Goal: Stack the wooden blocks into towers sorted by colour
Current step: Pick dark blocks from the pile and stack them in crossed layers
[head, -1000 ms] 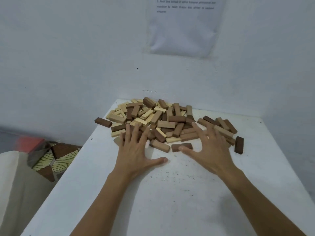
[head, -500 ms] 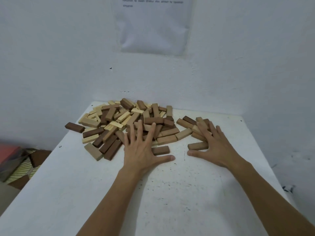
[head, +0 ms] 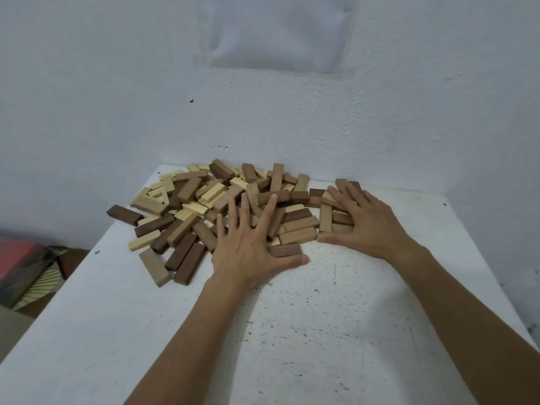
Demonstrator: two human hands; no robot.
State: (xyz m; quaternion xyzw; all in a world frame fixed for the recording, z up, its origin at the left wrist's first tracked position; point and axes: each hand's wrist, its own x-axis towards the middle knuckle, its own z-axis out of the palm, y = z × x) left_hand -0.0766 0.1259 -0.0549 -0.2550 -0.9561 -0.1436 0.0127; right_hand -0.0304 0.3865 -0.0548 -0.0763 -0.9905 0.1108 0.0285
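A jumbled pile of wooden blocks (head: 204, 200) in pale, mid-brown and dark-brown tones covers the far part of the white table (head: 292, 331). My left hand (head: 248, 247) lies flat with fingers spread on the pile's near middle, thumb beside a dark block (head: 285, 250). My right hand (head: 368, 223) lies flat on the blocks at the pile's right side, fingers straight, thumb on the table. One dark block (head: 124, 214) sits apart at the far left. No tower stands anywhere.
White walls close in behind and to the right of the table. A sheet of paper (head: 280, 33) hangs on the back wall. Boxes and a red item (head: 26, 267) sit on the floor at the left, below the table's left edge.
Both hands have slid the blocks; the right-hand group has been pushed left against the main pile. The camera view has shifted.
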